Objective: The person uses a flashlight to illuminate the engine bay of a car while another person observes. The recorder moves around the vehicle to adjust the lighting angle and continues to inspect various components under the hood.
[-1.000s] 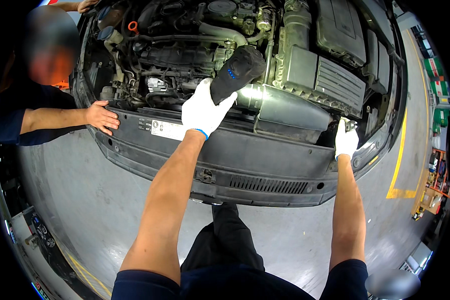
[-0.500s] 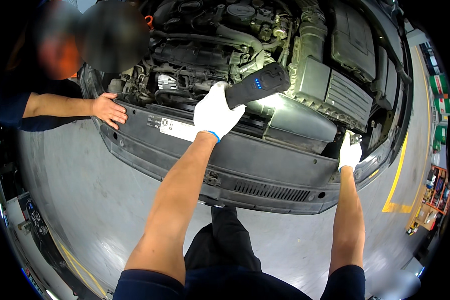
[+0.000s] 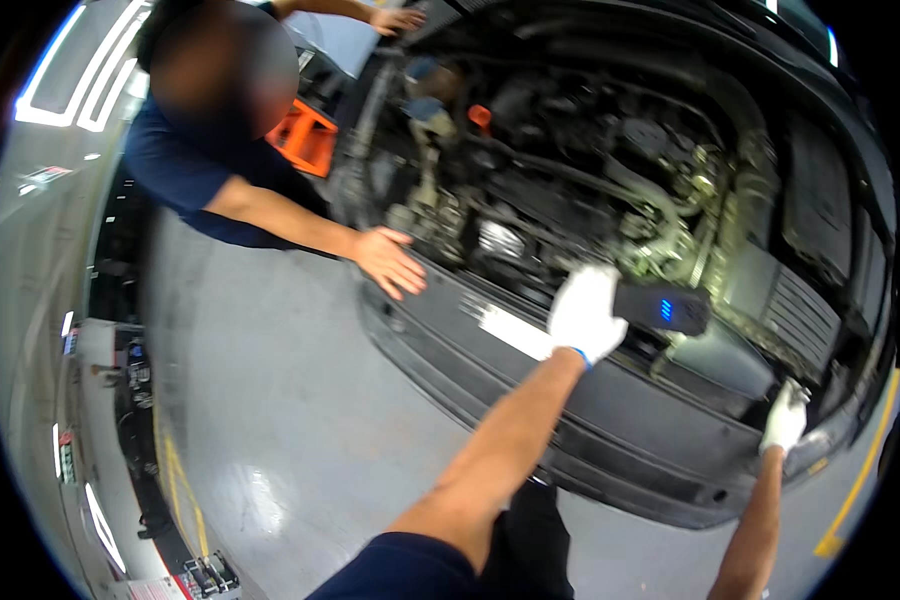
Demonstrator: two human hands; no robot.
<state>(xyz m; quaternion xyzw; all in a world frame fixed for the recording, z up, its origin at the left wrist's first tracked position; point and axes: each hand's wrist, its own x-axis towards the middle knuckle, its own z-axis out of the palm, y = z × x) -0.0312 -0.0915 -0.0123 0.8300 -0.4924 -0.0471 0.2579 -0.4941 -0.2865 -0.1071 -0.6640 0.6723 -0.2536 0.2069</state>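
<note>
My gloved left hand (image 3: 584, 314) is closed round a black work light (image 3: 662, 307) with a row of small blue indicator lamps. It holds the light over the front of the car's engine bay, and a bright patch falls on the parts beneath. My gloved right hand (image 3: 785, 420) is at the front right corner of the bay, its fingers bent at a small greyish part that I cannot make out. Between the hands runs the black front panel (image 3: 660, 405) with a white label (image 3: 513, 332).
At the left a co-worker in dark blue rests one hand (image 3: 388, 262) on the front edge of the car, with the other hand (image 3: 398, 20) farther back. An orange frame (image 3: 308, 138) stands behind them. The engine (image 3: 560, 200) and a ribbed black box (image 3: 808, 318) fill the bay.
My view has swung to the left, so the car appears farther right and more of the co-worker shows. The work light stays in my left hand; my right hand stays at the corner.
</note>
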